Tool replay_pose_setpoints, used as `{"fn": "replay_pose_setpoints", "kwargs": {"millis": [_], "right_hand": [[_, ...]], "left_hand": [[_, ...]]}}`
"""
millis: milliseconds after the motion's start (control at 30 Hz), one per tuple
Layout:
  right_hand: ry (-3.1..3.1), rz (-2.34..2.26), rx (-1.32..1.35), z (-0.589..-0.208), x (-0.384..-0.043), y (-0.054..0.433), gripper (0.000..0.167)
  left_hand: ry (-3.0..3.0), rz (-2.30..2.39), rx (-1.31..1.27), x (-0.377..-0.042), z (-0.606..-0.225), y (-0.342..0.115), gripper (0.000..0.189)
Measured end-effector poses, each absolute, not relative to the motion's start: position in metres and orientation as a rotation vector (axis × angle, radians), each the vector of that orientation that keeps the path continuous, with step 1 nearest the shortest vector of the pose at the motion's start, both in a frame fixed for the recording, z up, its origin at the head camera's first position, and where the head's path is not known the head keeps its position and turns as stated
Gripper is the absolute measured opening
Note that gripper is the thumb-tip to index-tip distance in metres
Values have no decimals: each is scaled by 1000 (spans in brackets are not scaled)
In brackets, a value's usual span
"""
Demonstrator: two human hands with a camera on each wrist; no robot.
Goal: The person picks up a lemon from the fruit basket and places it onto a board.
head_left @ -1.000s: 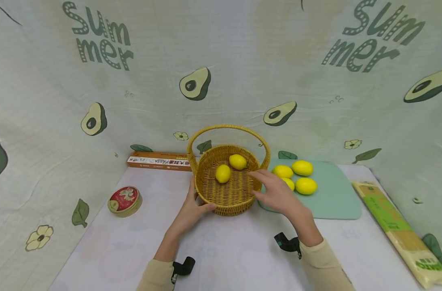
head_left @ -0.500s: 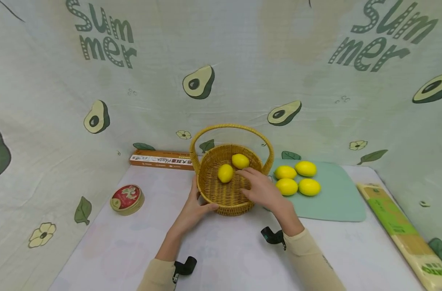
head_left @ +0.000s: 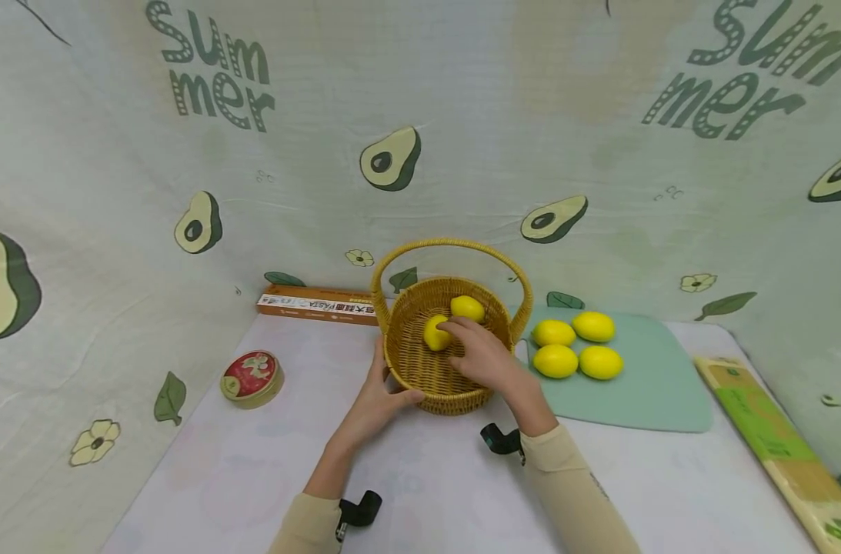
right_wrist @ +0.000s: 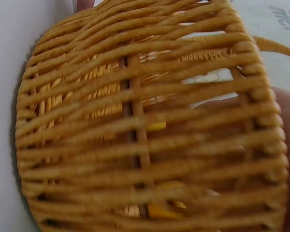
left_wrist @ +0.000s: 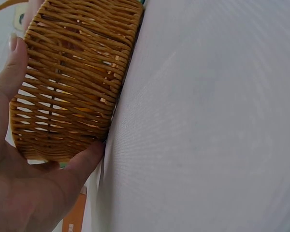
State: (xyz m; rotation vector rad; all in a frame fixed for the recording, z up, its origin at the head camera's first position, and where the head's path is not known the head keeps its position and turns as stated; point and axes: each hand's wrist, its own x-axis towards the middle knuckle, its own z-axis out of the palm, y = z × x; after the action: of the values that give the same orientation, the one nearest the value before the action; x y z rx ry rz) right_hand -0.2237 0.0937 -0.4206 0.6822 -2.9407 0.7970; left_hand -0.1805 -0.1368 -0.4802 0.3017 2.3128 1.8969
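Note:
A round wicker basket point(head_left: 420, 375) with a tall arched handle stands in mid-table, holding two lemons. My left hand point(head_left: 378, 404) grips its left side, the thumb at the front rim and the fingers along the outer wall; the left wrist view shows this hold on the weave point(left_wrist: 77, 82). Inside the basket, my right hand point(head_left: 485, 355) reaches over the right rim. Its fingertips overlap the nearer lemon point(head_left: 435, 334), while the thumb is apart from it. The other lemon point(head_left: 468, 308) lies just behind. In the right wrist view the basket wall point(right_wrist: 150, 130) mostly hides this hand.
Right of the basket, several lemons point(head_left: 555, 361) lie on a pale green cutting board point(head_left: 655, 385). A pack of noodles point(head_left: 773, 438) lies along the right edge. Behind on the left is an orange pasta box point(head_left: 316, 305), with a round red-and-gold tin point(head_left: 252, 378) nearer.
My right hand has moved left from the basket's right rim into the basket, up to the nearer lemon. The left hand keeps its grip. The head view has shifted slightly.

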Motion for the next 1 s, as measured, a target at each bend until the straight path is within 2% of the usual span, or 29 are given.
{"fn": "replay_pose_setpoints", "kwargs": {"millis": [433, 767, 1000], "right_hand": [[-2967, 787, 715, -425, -234, 83, 66], [-2936, 655, 730, -426, -230, 75, 53], [-2954, 600, 729, -426, -226, 66, 52]], "left_hand": [[2286, 1911, 325, -178, -477, -131, 122], [2323, 1911, 354, -180, -482, -134, 120], [2325, 1902, 310, -180, -481, -136, 121]]}}
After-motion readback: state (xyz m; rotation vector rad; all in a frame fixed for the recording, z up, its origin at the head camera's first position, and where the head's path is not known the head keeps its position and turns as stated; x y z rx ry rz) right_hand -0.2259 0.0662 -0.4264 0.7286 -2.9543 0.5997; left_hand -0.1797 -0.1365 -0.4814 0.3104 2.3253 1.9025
